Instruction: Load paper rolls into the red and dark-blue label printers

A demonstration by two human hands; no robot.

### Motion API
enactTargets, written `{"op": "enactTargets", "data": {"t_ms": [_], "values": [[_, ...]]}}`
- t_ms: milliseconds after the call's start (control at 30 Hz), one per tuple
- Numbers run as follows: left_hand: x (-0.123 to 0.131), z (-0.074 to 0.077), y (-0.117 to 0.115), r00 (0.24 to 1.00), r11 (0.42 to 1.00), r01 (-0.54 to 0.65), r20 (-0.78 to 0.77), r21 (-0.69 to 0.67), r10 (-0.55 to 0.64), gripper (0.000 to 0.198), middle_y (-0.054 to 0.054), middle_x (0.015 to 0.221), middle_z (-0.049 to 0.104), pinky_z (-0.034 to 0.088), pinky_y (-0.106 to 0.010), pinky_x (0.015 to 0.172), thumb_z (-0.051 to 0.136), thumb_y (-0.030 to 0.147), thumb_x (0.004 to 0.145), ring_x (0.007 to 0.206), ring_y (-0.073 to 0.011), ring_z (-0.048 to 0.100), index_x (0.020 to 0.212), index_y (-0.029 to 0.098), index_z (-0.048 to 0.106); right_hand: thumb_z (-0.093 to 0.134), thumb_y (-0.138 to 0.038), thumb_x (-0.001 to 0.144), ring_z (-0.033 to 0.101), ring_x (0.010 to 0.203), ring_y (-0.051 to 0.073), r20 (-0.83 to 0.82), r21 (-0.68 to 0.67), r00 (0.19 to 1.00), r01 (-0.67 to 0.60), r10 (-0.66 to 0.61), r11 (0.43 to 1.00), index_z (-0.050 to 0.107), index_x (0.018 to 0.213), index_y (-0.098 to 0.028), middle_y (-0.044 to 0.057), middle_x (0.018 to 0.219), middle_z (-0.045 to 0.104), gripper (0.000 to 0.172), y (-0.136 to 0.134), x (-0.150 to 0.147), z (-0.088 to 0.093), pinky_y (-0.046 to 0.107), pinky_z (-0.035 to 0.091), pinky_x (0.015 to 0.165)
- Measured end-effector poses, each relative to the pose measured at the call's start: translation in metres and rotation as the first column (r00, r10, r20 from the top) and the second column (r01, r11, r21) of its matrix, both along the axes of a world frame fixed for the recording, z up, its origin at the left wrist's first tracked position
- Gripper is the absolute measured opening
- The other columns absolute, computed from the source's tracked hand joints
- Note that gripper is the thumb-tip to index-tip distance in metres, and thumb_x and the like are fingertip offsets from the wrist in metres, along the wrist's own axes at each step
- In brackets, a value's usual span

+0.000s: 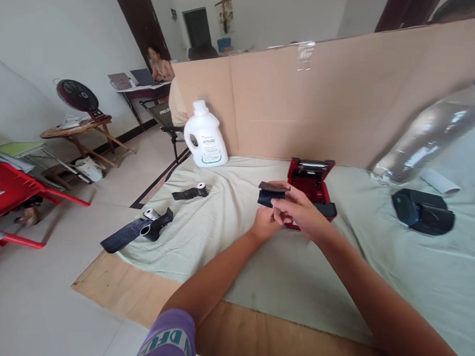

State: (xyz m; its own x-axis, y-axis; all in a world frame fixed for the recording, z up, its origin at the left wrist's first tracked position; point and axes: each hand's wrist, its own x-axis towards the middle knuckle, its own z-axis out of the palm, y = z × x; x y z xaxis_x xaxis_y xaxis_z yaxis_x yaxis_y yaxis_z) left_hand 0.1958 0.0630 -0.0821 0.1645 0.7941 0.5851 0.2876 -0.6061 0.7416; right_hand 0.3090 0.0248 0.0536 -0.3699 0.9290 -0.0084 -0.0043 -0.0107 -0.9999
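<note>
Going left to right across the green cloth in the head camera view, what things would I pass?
Unrolled dark ribbon with two cores → second dark ribbon with a white core → dark roll held by left hand and right hand → red printer, lid open → black device.

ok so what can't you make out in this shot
Head view:
left hand: grip on the dark roll hidden behind right hand
red printer: front hidden by both hands
white bottle: label too small
clear bottle: blurred, cut off at right edge
</note>
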Motion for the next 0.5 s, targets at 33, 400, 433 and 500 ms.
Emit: {"op": "enactTargets", "data": {"t_ms": [33,400,433,500], "values": [[-0.001,0.005,-0.003,0.999,1.000,-0.004,0.040,-0.006,0.005,0.024,-0.006,0.078,0.072,0.055,-0.033,0.077,0.058,0.033,0.091,0.081,-0.0215,0.069,0.080,0.015,0.070,0.067,-0.027,0.077,0.052,0.050,0.012,0.017,0.031,1.000,0.015,-0.016,0.999,0.057,0.119,-0.027,-0.004,0.065,0.057,0.044,0.002,0.013,0.004,0.025,0.040,0.047],[-0.002,0.070,-0.011,0.980,0.973,0.083,0.196,-0.215,-0.041,0.038,-0.004,0.089,0.069,0.051,-0.027,0.074,0.062,0.037,0.090,0.079,-0.0157,0.064,0.123,0.018,0.064,0.063,-0.011,0.075,0.066,0.110,0.024,0.316,0.326,0.948,-0.146,0.037,0.934,0.043,0.141,-0.028,0.006,0.122,0.069,0.071,0.027,0.078,-0.007,0.037,0.052,0.094],[-0.002,0.071,-0.011,0.981,0.969,0.089,0.191,-0.232,-0.044,0.036,-0.004,0.087,0.069,0.051,-0.026,0.074,0.063,0.035,0.088,0.078,-0.0157,0.064,0.120,0.018,0.065,0.062,-0.010,0.076,0.066,0.109,0.024,0.342,0.336,0.939,-0.165,0.043,0.927,0.044,0.140,-0.028,0.006,0.122,0.069,0.070,0.025,0.077,-0.006,0.037,0.052,0.093],[-0.003,0.071,-0.012,0.982,0.968,0.089,0.185,-0.234,-0.046,0.034,-0.003,0.088,0.070,0.051,-0.025,0.073,0.067,0.030,0.084,0.080,-0.0161,0.065,0.116,0.018,0.066,0.063,-0.009,0.075,0.066,0.109,0.024,0.367,0.344,0.929,-0.184,0.048,0.921,0.046,0.139,-0.028,0.006,0.123,0.068,0.069,0.024,0.078,-0.004,0.036,0.053,0.091]]}}
